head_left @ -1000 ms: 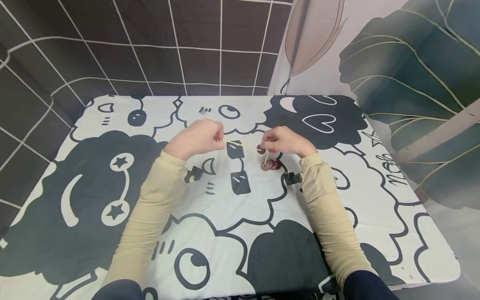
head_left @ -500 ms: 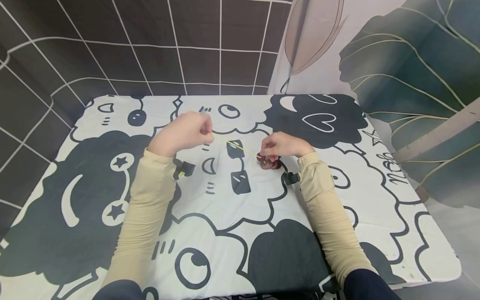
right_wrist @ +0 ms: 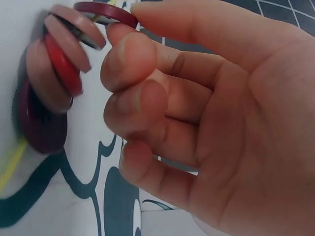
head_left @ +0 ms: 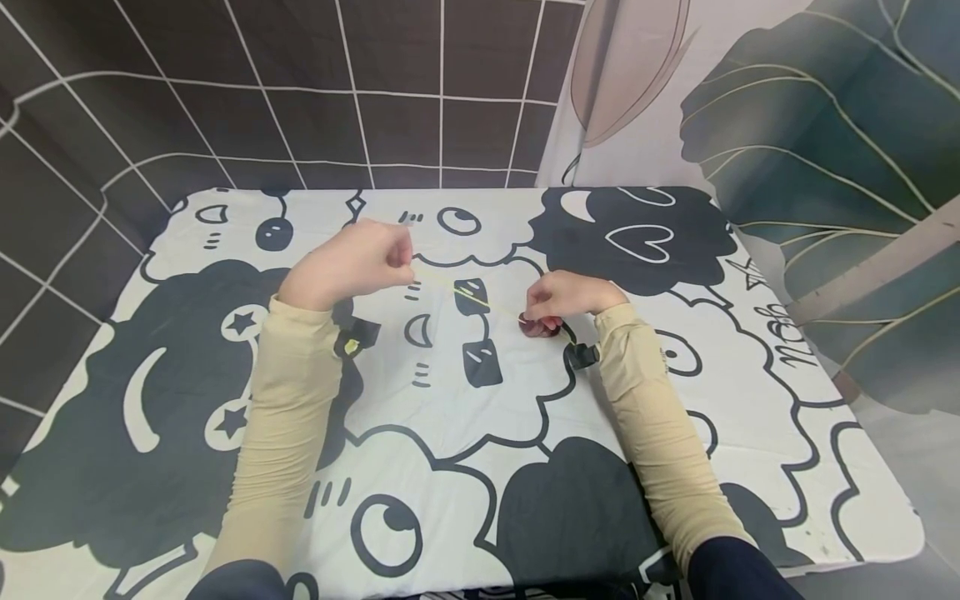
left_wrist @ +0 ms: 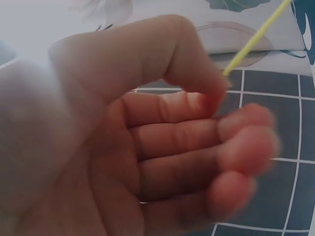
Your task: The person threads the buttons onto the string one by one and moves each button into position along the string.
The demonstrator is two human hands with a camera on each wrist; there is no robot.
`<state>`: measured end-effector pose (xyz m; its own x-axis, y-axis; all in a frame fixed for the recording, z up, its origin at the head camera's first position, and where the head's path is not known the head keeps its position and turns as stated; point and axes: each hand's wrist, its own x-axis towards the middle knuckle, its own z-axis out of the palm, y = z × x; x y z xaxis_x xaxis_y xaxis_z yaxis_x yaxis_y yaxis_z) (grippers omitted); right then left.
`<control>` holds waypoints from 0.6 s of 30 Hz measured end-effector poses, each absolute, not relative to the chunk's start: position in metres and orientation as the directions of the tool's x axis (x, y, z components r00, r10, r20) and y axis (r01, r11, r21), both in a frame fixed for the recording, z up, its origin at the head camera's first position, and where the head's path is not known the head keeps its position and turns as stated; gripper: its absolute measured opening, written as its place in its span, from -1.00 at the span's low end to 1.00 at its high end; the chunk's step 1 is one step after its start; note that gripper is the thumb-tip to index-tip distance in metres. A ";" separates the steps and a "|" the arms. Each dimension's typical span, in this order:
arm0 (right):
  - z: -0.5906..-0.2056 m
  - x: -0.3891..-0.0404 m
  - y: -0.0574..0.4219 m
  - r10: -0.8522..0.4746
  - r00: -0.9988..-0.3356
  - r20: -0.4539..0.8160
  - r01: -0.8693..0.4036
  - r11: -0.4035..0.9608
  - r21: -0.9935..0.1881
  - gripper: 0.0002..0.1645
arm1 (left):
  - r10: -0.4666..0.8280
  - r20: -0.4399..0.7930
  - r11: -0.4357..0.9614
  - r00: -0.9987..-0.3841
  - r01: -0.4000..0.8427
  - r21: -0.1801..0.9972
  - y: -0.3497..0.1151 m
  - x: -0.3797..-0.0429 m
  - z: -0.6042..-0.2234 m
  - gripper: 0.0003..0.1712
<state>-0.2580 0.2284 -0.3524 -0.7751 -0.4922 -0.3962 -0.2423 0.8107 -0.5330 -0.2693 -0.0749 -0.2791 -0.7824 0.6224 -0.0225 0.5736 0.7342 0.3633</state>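
My left hand [head_left: 348,265] pinches the end of a thin yellow string [left_wrist: 256,42] between thumb and index finger, its other fingers curled. In the head view the string slants down to the right, toward my right hand [head_left: 566,293]. That hand pinches a dark red button [right_wrist: 108,12] between thumb and forefinger. Several more round buttons [right_wrist: 54,73], pink, red and dark purple, bunch beside its fingertips as if threaded together. More string [right_wrist: 14,160] shows below the bunch. From the head view, my fingers partly hide the button cluster [head_left: 538,327], low over the cloth.
A white cloth with black cartoon drawings covers the table [head_left: 450,417]. Behind rises a dark curtain [head_left: 300,100] with white grid lines, and a leaf-patterned curtain [head_left: 810,167] stands at right. Dark wrist devices [head_left: 360,336] sit at both sleeves.
My left hand has moved left and slightly up, widening the gap between the hands. My right hand has dropped a little toward the buttons.
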 end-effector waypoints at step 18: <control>-0.358 -0.259 0.242 -0.496 -0.797 -0.344 -0.271 0.803 -0.530 -0.68 | 0.603 -0.088 0.757 -0.793 0.534 0.376 -0.092 -0.269 -0.280 -0.90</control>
<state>-0.2588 0.2416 -0.3583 -0.7970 -0.4964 -0.3442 -0.2712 0.8032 -0.5304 -0.2688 -0.0917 -0.2795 -0.7927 0.6032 -0.0884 0.5343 0.7573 0.3755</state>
